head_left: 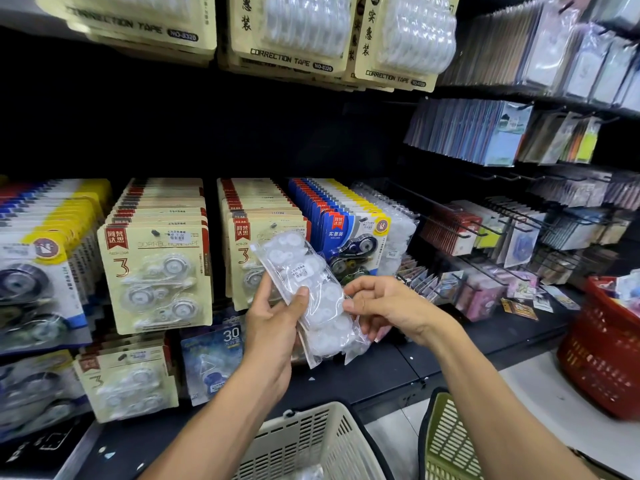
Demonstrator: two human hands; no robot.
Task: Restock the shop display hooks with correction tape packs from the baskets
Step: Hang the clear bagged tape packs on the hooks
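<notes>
Before the hooks point(464, 227), the left hand point(273, 323) grips a clear pack point(311, 296), thumb across its front; the right hand point(384, 306) pinches its edge, above a white basket point(311, 441).

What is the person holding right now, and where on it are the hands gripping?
A clear bag of correction tapes: the left hand grips its left edge, the right hand pinches its right edge.

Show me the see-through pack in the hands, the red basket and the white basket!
clear pack point(311, 296), head view, bag's middle
red basket point(599, 355), head view, side wall
white basket point(311, 441), head view, slotted wall
</notes>
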